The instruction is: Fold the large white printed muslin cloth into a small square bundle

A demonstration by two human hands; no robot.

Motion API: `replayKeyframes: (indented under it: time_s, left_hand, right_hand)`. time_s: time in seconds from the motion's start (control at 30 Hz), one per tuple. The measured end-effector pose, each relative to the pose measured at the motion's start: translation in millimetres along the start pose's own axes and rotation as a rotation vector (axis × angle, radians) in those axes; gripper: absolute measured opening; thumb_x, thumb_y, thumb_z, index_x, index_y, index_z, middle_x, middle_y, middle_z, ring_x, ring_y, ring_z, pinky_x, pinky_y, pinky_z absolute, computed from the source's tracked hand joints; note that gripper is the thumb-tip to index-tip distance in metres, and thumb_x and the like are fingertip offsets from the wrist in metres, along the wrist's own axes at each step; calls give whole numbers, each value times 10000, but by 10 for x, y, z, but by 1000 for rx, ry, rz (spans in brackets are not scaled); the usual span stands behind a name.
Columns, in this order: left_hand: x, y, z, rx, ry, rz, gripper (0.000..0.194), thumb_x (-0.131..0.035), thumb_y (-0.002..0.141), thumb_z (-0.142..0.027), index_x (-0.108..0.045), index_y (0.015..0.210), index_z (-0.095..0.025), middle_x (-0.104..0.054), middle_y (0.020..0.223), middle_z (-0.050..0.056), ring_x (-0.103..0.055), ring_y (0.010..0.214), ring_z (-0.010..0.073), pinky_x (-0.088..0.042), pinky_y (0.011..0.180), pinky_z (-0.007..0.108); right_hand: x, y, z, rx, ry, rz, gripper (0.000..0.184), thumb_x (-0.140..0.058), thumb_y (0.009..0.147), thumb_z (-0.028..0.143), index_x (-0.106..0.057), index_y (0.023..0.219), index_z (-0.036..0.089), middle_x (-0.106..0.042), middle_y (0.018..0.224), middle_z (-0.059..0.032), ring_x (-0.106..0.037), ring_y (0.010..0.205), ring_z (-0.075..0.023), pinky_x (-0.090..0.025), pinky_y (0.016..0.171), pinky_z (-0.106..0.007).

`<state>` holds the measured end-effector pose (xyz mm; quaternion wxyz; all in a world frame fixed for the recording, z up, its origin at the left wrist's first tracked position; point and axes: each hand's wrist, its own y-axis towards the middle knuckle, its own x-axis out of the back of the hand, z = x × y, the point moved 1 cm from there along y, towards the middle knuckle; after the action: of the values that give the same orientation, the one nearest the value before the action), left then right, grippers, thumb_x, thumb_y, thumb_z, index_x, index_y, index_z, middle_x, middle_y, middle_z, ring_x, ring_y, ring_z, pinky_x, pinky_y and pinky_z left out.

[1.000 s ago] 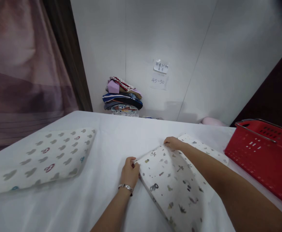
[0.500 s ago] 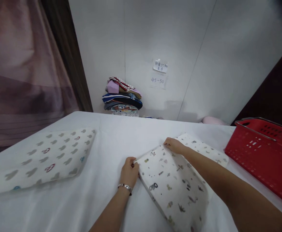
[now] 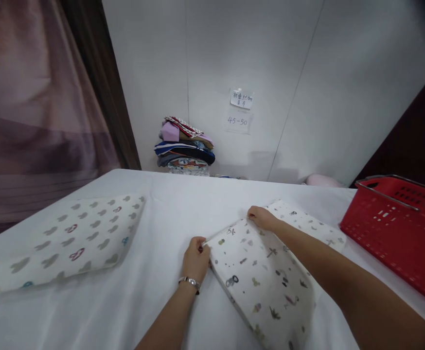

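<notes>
A white cloth printed with small palms, pineapples and ice creams (image 3: 259,277) lies partly folded on the white-covered table (image 3: 161,204). My left hand (image 3: 197,257), with a metal band at its wrist, pinches the cloth's far left corner. Along the far edge, my right hand (image 3: 259,217) is closed on the same cloth, fingers curled down at the fold. Another part of the printed cloth spreads out behind my right forearm. What lies beneath the fingertips of both hands is partly hidden.
A folded white cloth with grey mouse-head shapes (image 3: 88,233) lies at the left. At the right stands a red plastic basket (image 3: 391,238) with metal handles. Behind the table's far edge is a stack of folded fabrics (image 3: 185,143) against the wall. Curtains (image 3: 33,121) hang at left.
Both hands keep their hold on the printed cloth in almost the same place. The view has shifted very slightly; nothing else has visibly moved.
</notes>
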<state>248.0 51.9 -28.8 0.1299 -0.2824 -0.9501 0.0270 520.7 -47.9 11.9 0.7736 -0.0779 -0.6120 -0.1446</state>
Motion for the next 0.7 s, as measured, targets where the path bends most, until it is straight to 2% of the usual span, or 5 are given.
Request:
replayKeyframes:
  time_s: [0.2, 0.4, 0.53, 0.7]
  left_hand:
    - [7, -11, -29, -1, -6, 5, 205, -483, 721, -244, -497, 921, -200, -611, 768, 13, -573, 587, 119, -456, 437, 194]
    - [13, -3, -38, 8, -2, 3, 232, -499, 699, -263, -506, 922, -201, -623, 824, 25, -577, 601, 126, -469, 441, 203]
    - [15, 4, -22, -1, -7, 5, 223, -493, 699, -273, -507, 910, -201, -620, 810, 22, -577, 606, 132, -476, 444, 210]
    - [16, 6, -12, -7, -23, -18, 238, -514, 687, -276, -521, 909, -190, -623, 809, 29, -573, 588, 129, -470, 439, 208]
  right_hand:
    - [7, 21, -1, -15, 17, 14, 221, -453, 789, 129, -637, 888, 200, -618, 975, -55, -557, 847, -173, -413, 742, -263]
    - [162, -58, -232, -79, -10, 59, 269, -468, 774, 127, -653, 948, 215, -617, 1048, -58, -570, 892, -192, -430, 761, -275]
    - [242, -67, -391, -128, -35, 67, 249, -496, 747, 124, -671, 911, 192, -634, 1014, -76, -574, 881, -215, -431, 744, -284]
    - [221, 4, -453, -131, -34, 43, 213, -513, 736, 128, -677, 862, 180, -645, 960, -72, -573, 870, -204, -416, 764, -273]
